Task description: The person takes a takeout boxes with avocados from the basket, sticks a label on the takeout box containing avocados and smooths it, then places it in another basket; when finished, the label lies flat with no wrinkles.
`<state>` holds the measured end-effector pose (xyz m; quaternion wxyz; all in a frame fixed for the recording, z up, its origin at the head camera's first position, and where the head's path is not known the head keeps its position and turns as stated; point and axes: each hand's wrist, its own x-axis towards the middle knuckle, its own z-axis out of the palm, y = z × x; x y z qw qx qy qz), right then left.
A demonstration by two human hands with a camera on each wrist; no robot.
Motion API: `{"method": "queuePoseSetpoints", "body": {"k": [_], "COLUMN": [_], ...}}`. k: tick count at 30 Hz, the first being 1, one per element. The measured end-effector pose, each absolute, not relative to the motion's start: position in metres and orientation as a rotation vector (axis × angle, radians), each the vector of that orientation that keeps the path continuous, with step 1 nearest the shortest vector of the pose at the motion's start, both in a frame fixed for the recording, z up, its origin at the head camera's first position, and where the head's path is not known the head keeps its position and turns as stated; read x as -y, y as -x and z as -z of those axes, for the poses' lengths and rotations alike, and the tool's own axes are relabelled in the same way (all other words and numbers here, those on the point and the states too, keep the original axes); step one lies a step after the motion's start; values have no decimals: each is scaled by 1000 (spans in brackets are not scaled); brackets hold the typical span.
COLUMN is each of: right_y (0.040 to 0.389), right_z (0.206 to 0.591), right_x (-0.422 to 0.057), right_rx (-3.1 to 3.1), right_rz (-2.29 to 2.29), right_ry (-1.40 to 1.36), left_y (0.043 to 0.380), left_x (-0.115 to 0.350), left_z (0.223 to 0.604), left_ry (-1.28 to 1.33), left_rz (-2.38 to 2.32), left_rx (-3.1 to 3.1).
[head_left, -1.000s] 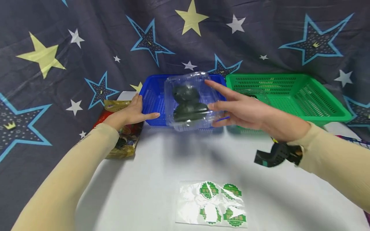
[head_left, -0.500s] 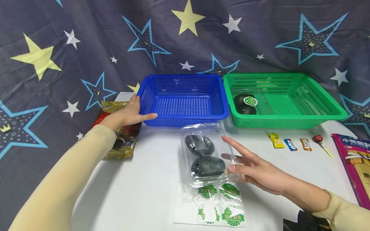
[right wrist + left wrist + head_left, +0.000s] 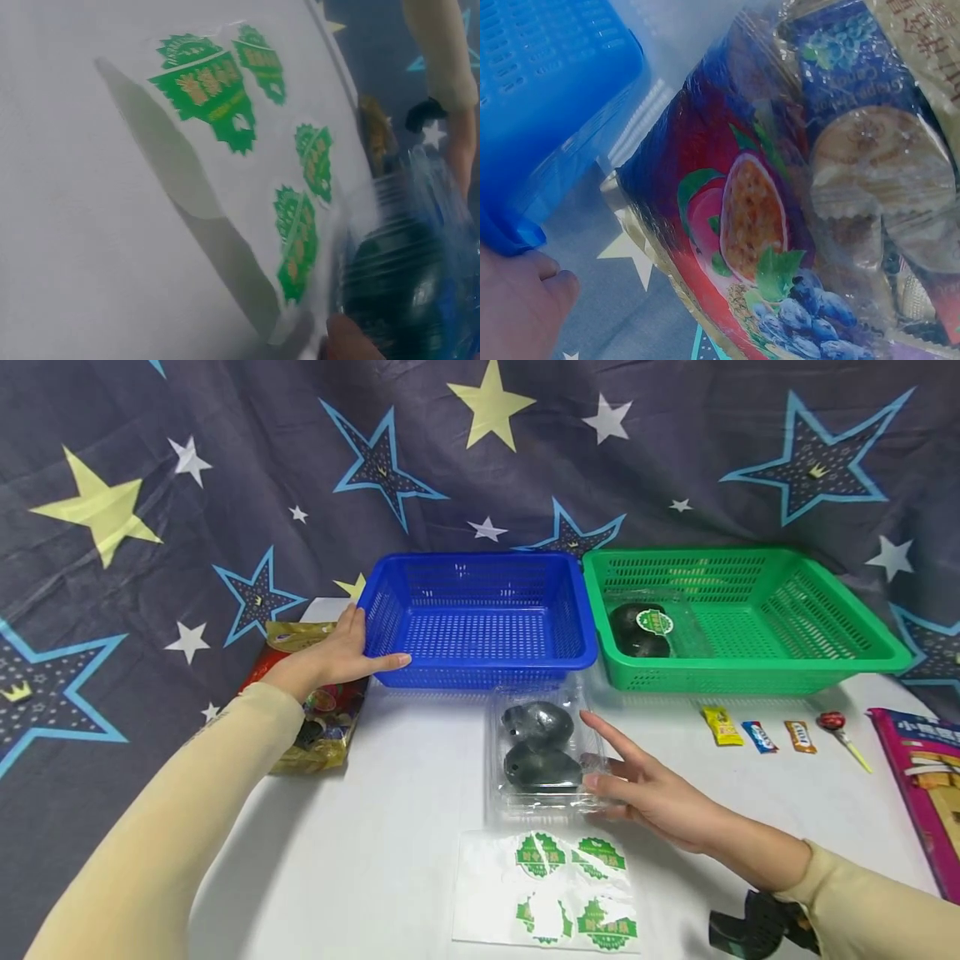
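Observation:
My right hand (image 3: pixel 660 797) grips the right edge of a clear plastic clamshell box (image 3: pixel 506 806), thumb on the near side, index finger extended. Inside the box lie two dark oval fruits (image 3: pixel 542 766) that look like avocados. The box sits low over the white table, just behind a sheet of round green stickers (image 3: pixel 487 893); the right wrist view shows the box's end blurred beside the stickers. My left hand (image 3: pixel 333 652) rests along the left rim of the blue basket (image 3: pixel 480 677), fingers straight and thumb over the front rim.
A green basket (image 3: pixel 750 681) holds another clear box of dark fruits with a green sticker (image 3: pixel 655 622). Several wrapped candies (image 3: pixel 722 726) and a lollipop (image 3: pixel 831 720) lie before it. A purple snack bag (image 3: pixel 911 760) is at far right. Left stands a red-gold candy bag (image 3: pixel 322 735).
My right hand has brought the clear box down from in front of the blue basket to the table, then slightly back from the sticker sheet. The left hand stays on the basket.

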<state>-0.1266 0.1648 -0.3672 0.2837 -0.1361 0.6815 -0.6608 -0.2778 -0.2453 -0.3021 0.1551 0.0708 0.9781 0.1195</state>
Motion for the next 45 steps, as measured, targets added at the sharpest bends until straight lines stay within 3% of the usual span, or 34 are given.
{"method": "queuePoseSetpoints", "body": {"k": [26,38,45], "right_y": [127,176,182], "right_z": [350,344,351], "right_x": [-168,-170,-167], "right_rx": [-2067,-2306,-2287], "right_rz": [1495,1343,1329], "right_ry": [336,529,559], "left_y": [279,280,275], "left_x": [239,241,244], "left_z": [302,299,299], "left_ry": [-198,-173,-163], "left_rz": [-333,-392,-428], "left_rx": [-2789,-2794,-2811]}}
